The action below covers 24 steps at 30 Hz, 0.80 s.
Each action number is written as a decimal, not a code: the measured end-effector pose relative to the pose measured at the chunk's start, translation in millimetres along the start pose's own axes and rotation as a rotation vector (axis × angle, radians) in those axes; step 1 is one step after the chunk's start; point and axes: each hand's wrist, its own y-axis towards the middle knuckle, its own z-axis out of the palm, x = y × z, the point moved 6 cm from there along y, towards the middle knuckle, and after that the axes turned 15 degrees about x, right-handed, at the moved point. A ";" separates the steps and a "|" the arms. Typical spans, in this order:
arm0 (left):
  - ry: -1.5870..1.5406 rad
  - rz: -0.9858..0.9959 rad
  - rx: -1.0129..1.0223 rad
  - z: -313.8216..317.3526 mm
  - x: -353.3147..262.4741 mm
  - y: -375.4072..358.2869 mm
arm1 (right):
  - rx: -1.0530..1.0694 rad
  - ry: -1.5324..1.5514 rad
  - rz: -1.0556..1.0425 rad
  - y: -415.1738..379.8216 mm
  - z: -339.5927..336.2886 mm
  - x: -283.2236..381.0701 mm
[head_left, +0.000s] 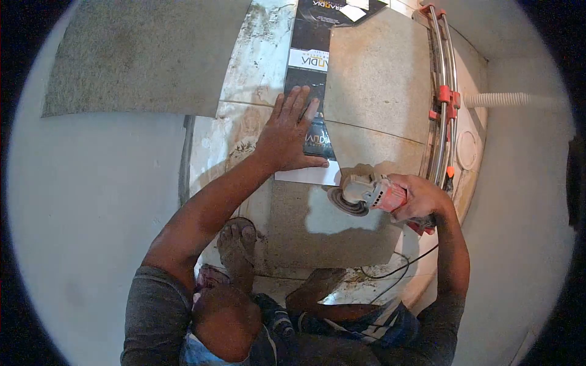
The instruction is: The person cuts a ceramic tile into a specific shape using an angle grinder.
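Observation:
My left hand lies flat with fingers spread on a strip of black printed cardboard, its thumb near the strip's white end. In my right hand is an angle grinder, gripped round its red body. The grinder's disc points left, close over a grey tile and a little right of the cardboard's white end. A larger pale tile extends beyond the cardboard on the right. The cutting edge of the disc is partly hidden by its guard.
A tile cutter with metal rails and red fittings lies along the right wall. A white corrugated hose runs from that wall. A black cord curls below the grinder. A grey mat is at upper left; my foot stands left of the tile.

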 end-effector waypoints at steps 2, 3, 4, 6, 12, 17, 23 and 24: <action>-0.010 -0.005 0.001 -1.2 -0.4 -1.2 | -0.005 -0.028 -0.022 2.1 -2.7 -0.4; -0.018 -0.004 0.002 -1.5 -0.7 -1.4 | 0.006 -0.038 -0.024 4.1 -2.8 -2.4; -0.018 -0.006 0.002 -1.6 -0.7 -1.0 | 0.017 -0.048 -0.027 5.6 -3.0 -2.9; -0.026 -0.004 0.004 -1.6 -0.2 -0.7 | 0.011 -0.059 -0.009 6.1 -3.6 -1.0; 0.012 -0.019 0.037 1.2 0.5 0.4 | 0.010 -0.123 -0.043 4.2 -6.7 8.7; 0.009 -0.024 0.049 -1.3 0.2 0.0 | 0.022 -0.084 -0.037 7.8 -6.2 6.7; 0.002 -0.008 0.029 -1.6 -0.5 0.0 | 0.018 -0.113 -0.090 9.4 -10.4 21.9; -0.007 -0.004 0.027 -2.0 -0.6 -0.1 | 0.000 -0.165 -0.102 11.1 -10.6 25.8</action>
